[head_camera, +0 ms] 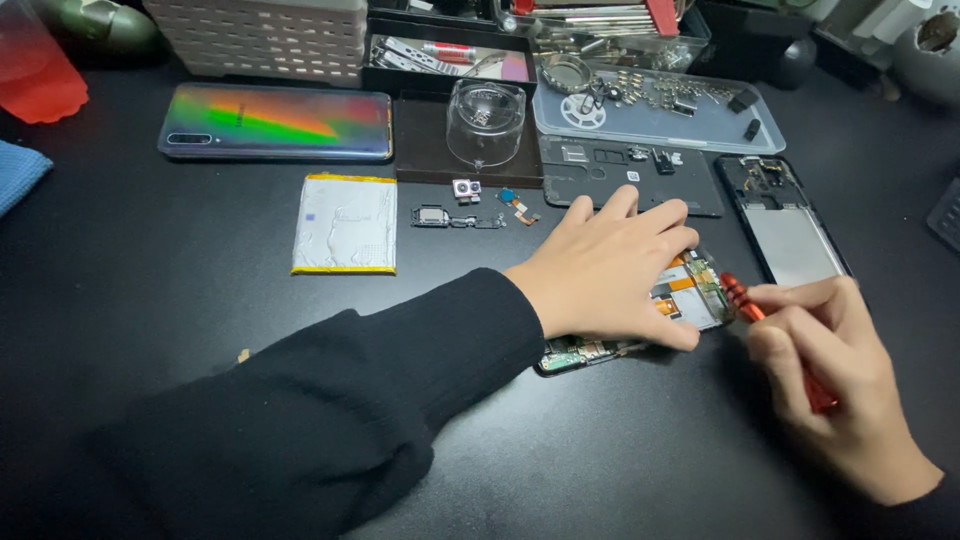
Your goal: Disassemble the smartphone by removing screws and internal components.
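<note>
Left hand flat, fingers spread, pressing on opened phone, right hand closed around red screwdriver, tip at the phone's edge

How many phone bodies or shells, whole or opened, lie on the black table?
3: an iridescent back-up phone at far left, an opened phone under the left hand, and an empty black frame at right. More may hide in the rear trays.
</note>
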